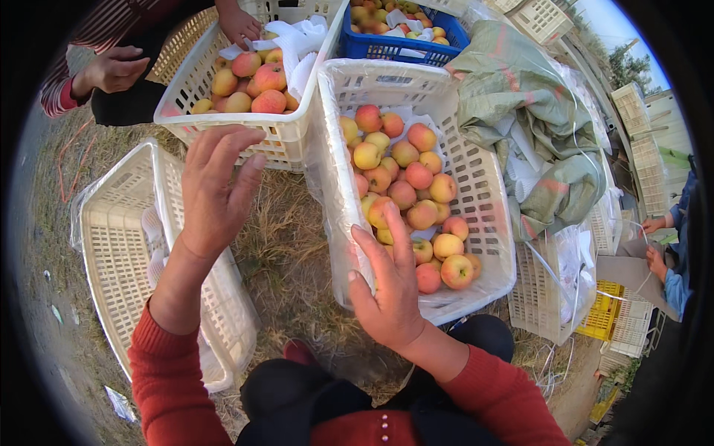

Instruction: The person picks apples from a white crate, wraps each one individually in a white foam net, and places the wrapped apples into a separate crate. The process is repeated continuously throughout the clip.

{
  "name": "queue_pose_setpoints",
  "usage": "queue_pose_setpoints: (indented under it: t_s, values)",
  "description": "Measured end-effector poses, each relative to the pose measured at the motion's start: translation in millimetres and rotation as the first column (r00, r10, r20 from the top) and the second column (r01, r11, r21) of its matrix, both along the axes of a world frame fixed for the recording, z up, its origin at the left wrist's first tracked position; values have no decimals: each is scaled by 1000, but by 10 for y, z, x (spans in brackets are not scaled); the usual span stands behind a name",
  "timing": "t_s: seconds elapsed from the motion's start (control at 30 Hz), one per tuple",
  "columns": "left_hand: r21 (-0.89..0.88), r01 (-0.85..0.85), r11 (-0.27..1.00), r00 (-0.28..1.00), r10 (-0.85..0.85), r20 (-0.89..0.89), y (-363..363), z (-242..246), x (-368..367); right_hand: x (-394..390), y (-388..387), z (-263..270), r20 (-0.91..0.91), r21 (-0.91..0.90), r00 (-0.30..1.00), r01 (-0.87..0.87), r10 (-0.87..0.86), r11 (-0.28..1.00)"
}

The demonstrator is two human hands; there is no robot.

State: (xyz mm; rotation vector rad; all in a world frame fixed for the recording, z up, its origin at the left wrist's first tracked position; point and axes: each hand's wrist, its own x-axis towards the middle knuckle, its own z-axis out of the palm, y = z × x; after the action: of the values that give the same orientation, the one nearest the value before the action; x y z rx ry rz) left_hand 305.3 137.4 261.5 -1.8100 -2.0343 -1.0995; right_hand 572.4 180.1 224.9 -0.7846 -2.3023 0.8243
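Many red-and-yellow apples [419, 175] lie in a plastic-lined white plastic crate [491, 223] before me. My right hand [390, 290] is over this crate's left edge, its fingers spread and nothing seen in them; whether a fingertip touches an apple cannot be told. My left hand [217, 189] is raised between crates, fingers apart and slightly curled, with nothing in it. Below and left of it stands another lined white crate [117, 256] holding a few foam-netted items [152, 223]. Ahead, a third white crate [234, 118] holds apples [269, 76] and white foam nets [298, 47].
A co-worker's hands [237, 25] are at the third crate and left of it. A blue crate [401, 53] of apples stands behind. A green woven sack [502, 83] lies at the right, near more crates [535, 290]. Another person's hands [657, 262] show far right. Dry grass [284, 223] covers the ground.
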Motion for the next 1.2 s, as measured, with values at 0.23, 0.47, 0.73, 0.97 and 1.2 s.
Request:
queue_pose_setpoints:
  t_s: [0.23, 0.47, 0.73, 0.97, 1.2]
  values:
    - [-210, 270, 939, 920, -188, 343, 1680, -595, 888, 176, 409, 134, -400, -401, 896, 20, -195, 916]
    - [-485, 86, 870, 958, 61, 281, 2884, -1787, 1015, 372, 753, 230, -490, -613, 810, -57, -322, 788]
    - [-640, 170, 750, 711, 356, 607, 3587, -2412, 1228, 824, 940, 390, -531, -745, 776, -236, -341, 624]
    - [-711, 261, 653, 779, 293, 555, 3851, -2808, 1060, 877, 1028, 343, -531, -816, 751, -327, -393, 476]
    - [-613, 71, 787, 902, 211, 376, 3607, -2667, 1050, 866, 1022, 337, -517, -841, 761, -368, -391, 396]
